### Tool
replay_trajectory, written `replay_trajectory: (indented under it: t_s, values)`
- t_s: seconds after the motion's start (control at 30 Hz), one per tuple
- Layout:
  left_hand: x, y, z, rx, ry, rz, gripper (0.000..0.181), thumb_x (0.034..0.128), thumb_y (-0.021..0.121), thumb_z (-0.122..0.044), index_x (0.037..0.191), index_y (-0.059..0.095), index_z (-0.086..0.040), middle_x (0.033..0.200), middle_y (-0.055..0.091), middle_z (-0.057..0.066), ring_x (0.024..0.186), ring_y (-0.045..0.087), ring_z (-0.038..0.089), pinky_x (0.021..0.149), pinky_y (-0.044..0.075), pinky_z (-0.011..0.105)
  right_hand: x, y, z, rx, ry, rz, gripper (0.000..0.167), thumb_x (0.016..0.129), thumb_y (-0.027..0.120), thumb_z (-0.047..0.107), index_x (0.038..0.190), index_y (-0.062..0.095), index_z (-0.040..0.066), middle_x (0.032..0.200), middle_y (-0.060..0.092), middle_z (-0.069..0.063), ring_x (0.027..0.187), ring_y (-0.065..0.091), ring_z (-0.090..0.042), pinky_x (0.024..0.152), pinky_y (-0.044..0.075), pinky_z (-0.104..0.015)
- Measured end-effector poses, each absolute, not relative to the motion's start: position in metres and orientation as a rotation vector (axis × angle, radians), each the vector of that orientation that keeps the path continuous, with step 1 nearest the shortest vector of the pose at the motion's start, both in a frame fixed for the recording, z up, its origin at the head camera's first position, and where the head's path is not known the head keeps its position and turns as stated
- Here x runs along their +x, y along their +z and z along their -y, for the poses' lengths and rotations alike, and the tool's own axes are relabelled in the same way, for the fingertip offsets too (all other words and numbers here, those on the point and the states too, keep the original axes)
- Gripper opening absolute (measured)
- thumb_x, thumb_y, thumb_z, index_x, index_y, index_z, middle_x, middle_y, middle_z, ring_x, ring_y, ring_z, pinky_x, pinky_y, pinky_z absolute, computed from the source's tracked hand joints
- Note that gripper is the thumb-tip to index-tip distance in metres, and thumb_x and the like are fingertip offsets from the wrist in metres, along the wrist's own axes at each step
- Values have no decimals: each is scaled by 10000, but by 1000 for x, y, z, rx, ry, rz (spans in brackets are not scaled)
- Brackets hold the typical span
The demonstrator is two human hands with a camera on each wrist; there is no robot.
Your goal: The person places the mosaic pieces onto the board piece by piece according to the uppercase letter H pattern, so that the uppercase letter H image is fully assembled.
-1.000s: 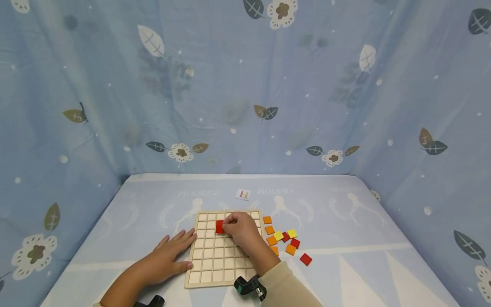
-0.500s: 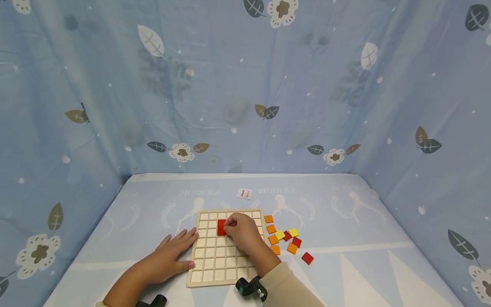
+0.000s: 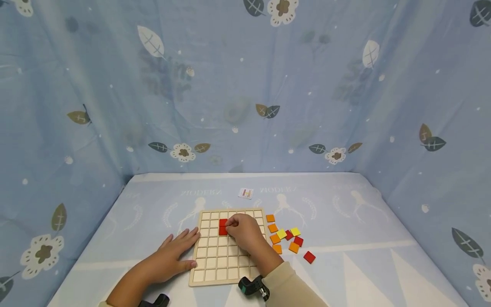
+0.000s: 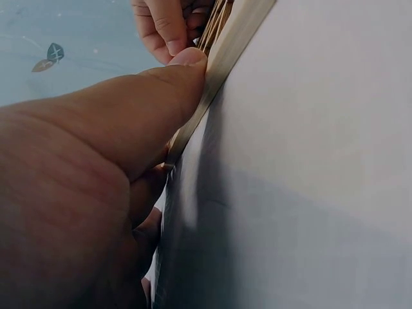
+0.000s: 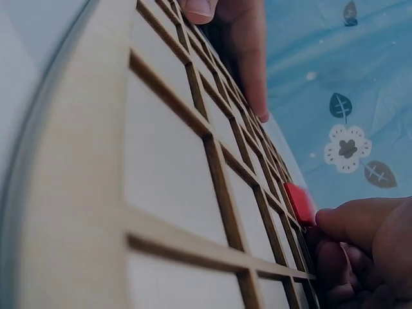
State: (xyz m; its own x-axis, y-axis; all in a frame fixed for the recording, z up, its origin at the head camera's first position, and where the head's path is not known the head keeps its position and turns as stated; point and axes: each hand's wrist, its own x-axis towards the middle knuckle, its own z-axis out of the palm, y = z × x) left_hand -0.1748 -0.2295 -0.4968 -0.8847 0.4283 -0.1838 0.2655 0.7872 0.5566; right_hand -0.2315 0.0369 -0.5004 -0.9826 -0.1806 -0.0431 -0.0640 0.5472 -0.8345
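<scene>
On the table (image 3: pixel 345 221) lay a wooden grid board (image 3: pixel 211 263), the left hand (image 3: pixel 174 253) resting with outstretched fingers at its left edge. The right hand (image 3: pixel 245 232), apart from it, pinched a red tile (image 3: pixel 223 222) at the board's far half, just beside a second red tile (image 3: pixel 223 231)

Wears plain beige sleeve (image 3: pixel 293 286) on right; shows only a sliver of matching cuff (image 3: pixel 103 304) on left. Carries black, curved right camera (image 3: pixel 249 286), marked with small green patch (image 3: pixel 243 289), fitted with silvery metal part (image 3: pixel 264 293). Bears black left camera (image 3: pixel 156 301), partly cropped.
</scene>
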Motion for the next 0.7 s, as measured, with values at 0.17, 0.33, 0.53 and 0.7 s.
replay_trajectory:
  t_s: [0.17, 0.33, 0.53, 0.7]
  values:
    - [-176, -498, 230, 526, 758, -2679, 900, 935, 704, -580, 1658, 334, -192, 1749, 214, -7, 1625, 129, 374, 1259, -13, 686, -233, -501, -38, -220, -1420, -2644, 55, 998, 731, 215, 959, 763, 193, 889, 668, 65, 794, 595, -150, 706, 522, -333]
    - [-177, -500, 229, 526, 768, -2679, 899, 933, 711, -575, 1656, 339, -192, 1748, 212, -8, 1626, 131, 369, 1257, -18, 682, -235, -504, -42, -226, -1455, -2613, 38, 991, 743, 225, 973, 752, 193, 896, 669, 58, 802, 603, -163, 706, 526, -347]
    - [-176, -500, 230, 539, 780, -2668, 900, 935, 710, -570, 1655, 341, -175, 1749, 215, 11, 1622, 131, 393, 1248, -17, 699, -234, -504, -45, -273, -1454, -2590, 37, 988, 743, 244, 1005, 753, 212, 908, 675, 79, 817, 610, -148, 730, 529, -340]
    - [-177, -500, 230, 538, 759, -2675, 906, 928, 714, -576, 1653, 347, -176, 1749, 214, 3, 1623, 131, 387, 1247, -9, 707, -235, -494, -58, -386, -1418, -2624, 61, 1003, 724, 233, 1055, 752, 222, 950, 689, 102, 852, 625, -117, 756, 547, -321]
